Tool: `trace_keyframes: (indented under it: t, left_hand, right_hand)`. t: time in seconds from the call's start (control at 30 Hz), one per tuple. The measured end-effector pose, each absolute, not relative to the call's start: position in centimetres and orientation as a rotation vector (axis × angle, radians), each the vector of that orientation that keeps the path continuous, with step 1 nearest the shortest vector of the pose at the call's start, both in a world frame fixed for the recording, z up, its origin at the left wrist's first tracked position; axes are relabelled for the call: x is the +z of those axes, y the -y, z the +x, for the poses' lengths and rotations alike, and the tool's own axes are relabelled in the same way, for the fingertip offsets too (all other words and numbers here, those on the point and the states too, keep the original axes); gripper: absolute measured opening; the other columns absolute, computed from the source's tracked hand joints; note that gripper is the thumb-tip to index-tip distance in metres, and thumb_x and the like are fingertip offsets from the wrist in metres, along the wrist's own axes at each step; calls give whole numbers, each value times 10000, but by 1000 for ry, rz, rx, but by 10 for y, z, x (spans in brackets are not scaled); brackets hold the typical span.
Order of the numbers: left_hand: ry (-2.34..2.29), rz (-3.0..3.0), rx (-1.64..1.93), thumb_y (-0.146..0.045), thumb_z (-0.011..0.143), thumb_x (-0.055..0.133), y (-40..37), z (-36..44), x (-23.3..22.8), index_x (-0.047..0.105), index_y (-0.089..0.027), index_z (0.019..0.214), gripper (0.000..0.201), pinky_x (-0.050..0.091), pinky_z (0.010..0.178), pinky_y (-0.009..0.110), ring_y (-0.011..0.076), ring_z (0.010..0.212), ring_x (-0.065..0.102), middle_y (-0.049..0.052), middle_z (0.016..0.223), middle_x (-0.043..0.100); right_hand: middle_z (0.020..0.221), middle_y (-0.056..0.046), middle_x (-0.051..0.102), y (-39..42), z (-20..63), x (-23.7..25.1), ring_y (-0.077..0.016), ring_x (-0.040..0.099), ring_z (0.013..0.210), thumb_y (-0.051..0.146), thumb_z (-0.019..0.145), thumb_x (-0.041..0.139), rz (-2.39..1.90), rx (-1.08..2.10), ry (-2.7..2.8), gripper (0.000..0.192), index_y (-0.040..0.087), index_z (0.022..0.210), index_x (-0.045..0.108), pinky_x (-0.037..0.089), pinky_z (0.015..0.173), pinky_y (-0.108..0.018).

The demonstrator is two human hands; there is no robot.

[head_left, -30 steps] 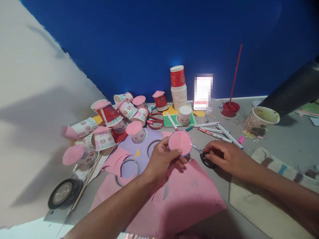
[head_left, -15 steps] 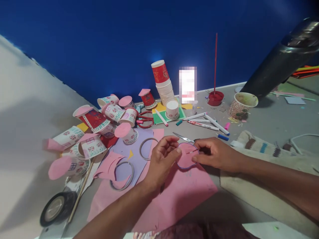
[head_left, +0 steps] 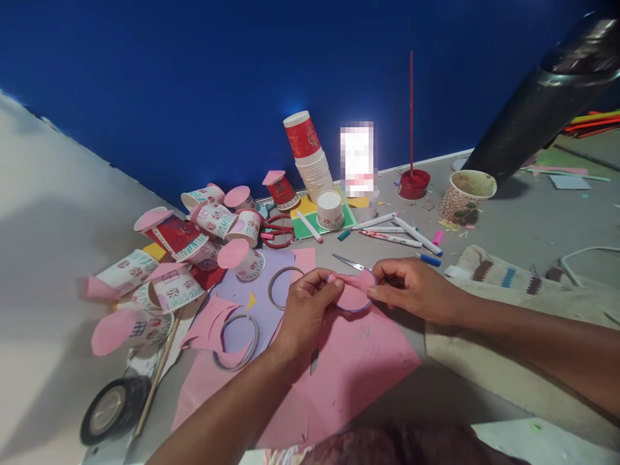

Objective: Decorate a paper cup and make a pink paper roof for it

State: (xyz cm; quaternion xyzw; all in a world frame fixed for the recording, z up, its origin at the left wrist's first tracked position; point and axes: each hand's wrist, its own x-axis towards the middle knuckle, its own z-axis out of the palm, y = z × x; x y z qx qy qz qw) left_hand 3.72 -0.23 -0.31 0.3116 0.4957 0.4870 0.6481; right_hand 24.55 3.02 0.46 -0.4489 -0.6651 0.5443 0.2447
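A pink paper circle (head_left: 352, 295) with a blue drawn outline and a cut slit is pinched between both hands above a large pink sheet (head_left: 339, 361). My left hand (head_left: 304, 310) grips its left edge and my right hand (head_left: 411, 289) grips its right edge, folding one cut flap over the other. Small scissors (head_left: 349, 263) lie on the grey floor just behind the circle, touching neither hand.
Decorated paper cups with pink lids (head_left: 194, 245) are piled at the left. A cup stack (head_left: 310, 161), red scissors (head_left: 277, 232), markers (head_left: 397, 236), a red dish with a stick (head_left: 413, 183), a used cup (head_left: 465, 194), a tape roll (head_left: 107, 408) and a woven mat (head_left: 513, 284) lie around.
My right hand left the scissors on the floor and took the circle's right edge. The circle came down from upright and both hands now bend it along the slit.
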Motion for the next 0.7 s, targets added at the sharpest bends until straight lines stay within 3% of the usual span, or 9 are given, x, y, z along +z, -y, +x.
trace_keyframes:
  t: [0.17,0.33,0.47,0.7]
  left_hand:
    - [-1181,809,1110,-286,765,883,3,35,-1,740,-188,884,210,464,630,200,97,668,564,-11,752,675]
    - [-1261,1005,1083,-297,797,837,1,31,-2,724,-176,745,173,435,654,226,113,681,536,0,710,644]
    - [-1323,1165,984,-276,790,791,-1,30,2,725,-176,714,142,425,640,236,123,667,534,1,689,644]
    - [-1359,1243,879,-298,781,759,-1,32,7,731,-166,710,153,403,600,237,121,627,523,4,662,641]
  right_hand:
    - [529,41,606,-31,247,4,-130,488,528,422,838,708,-1291,1528,1817,285,220,693,569,321,534,-270]
    - [551,43,607,-31,247,5,-126,478,537,392,853,675,-1298,1527,1849,256,218,700,567,312,528,-266]
    - [599,38,589,-30,246,3,-124,466,564,401,875,664,-1293,1348,1929,246,202,734,629,305,530,-268]
    - [709,4,687,-27,246,-1,-134,542,635,364,936,646,-1163,1091,2150,207,192,853,726,378,620,-270]
